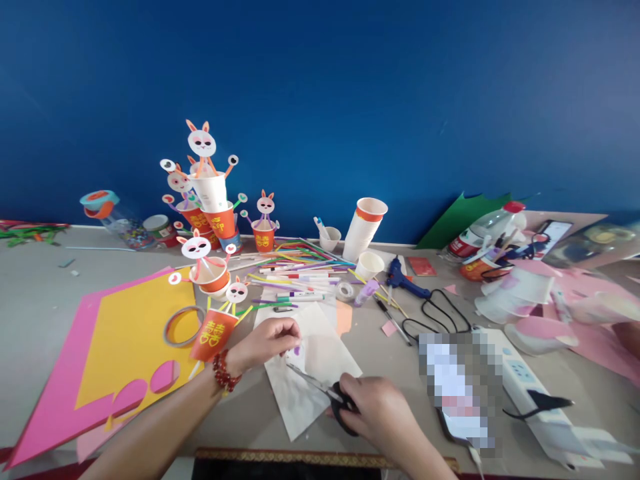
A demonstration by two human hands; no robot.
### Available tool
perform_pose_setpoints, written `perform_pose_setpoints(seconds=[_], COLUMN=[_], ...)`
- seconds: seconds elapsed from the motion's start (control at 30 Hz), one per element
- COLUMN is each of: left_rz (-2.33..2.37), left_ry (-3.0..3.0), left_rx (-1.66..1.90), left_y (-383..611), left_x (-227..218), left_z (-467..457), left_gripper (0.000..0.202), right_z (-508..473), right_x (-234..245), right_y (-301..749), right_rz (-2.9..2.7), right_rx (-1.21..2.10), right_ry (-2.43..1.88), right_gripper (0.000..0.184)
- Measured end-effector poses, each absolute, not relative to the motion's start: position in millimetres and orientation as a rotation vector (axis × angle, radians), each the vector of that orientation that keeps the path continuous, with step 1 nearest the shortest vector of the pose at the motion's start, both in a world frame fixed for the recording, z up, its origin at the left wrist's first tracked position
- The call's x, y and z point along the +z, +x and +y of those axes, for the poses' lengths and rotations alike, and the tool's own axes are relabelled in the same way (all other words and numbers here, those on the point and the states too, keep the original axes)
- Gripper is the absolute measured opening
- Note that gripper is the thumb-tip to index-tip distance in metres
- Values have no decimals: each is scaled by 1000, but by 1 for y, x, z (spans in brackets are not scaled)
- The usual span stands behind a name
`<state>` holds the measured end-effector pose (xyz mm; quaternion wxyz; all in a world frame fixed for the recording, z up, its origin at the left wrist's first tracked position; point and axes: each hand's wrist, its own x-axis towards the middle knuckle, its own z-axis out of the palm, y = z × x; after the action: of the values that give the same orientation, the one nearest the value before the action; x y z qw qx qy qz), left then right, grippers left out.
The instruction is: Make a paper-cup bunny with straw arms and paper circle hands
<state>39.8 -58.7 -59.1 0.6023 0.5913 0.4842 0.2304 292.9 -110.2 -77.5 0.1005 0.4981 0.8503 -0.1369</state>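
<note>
Head view: two hands (274,339) (379,403) hold one paper (296,353), one pair of scissors (323,386).

Left hand (273,340) pinching, left forearm (165,413) angled inward, right hand (377,403) curled, nearer the body, hands apart

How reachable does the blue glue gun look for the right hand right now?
Probably not yet: the right hand holds the black-handled scissors. Otherwise the way to the blue glue gun looks fairly free, with a pen and pink scrap lying low between.
</note>
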Motion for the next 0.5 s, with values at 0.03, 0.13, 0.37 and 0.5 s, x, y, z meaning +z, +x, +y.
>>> perform_pose_setpoints(seconds=[0.03,0.13,0.37,0.5], left_rz=[1119,1105,1119,1208], left_ry=[1382,1430,1473,1394], left_rx=[532,531,624,820], left_y=[40,40,41,44], left_x=[-59,-58,-61,-62], left_z=[-58,-57,-56,-59], left_gripper=[11,5,5,11], right_z=[-110,-109,-106,-106], right_x=[-77,-75,-70,-71], right_y=[293,291,296,302], right_rz=[2509,2492,2482,2487], right_rx=[-361,-265,-357,-822], right_ry=[1461,1419,1468,1621], right_gripper=[19,20,26,34])
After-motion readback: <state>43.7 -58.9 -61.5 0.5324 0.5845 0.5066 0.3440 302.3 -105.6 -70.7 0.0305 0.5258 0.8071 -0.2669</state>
